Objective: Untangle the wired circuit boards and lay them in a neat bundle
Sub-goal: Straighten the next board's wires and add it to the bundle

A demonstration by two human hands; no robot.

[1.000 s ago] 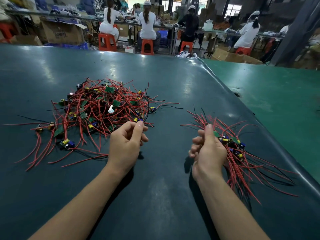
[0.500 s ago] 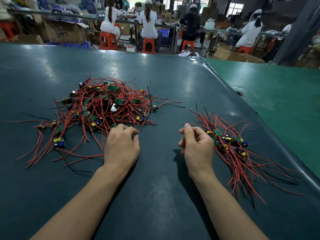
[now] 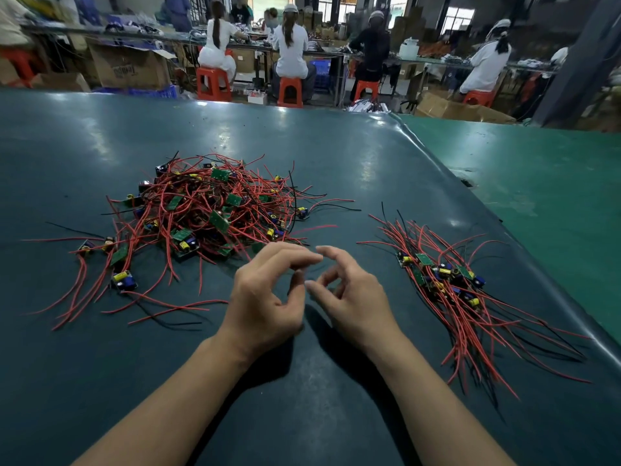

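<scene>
Both hands hover close together over the dark teal counter (image 3: 336, 146) at the centre of the frame, and neither holds anything. The left hand (image 3: 265, 297) has its fingers loosely curled, forefinger arched toward the thumb with a gap between them. The right hand (image 3: 349, 294) faces it just beside, fingers relaxed and bent, its forefinger tip nearly meeting the left forefinger; whether they touch cannot be told. In the centre left of the frame lies the tangled heap of wired circuit boards (image 3: 201, 210), small green boards with yellow and blue components knotted among red and black wires that splay out toward the lower left. At the right of the frame, well apart from the heap, lies the sorted bundle (image 3: 447, 284), its boards clustered together and its wires running roughly parallel toward the lower right. Along the top of the frame people sit on orange stools (image 3: 213, 83) at workbenches, beside a cardboard box (image 3: 131, 67).
</scene>
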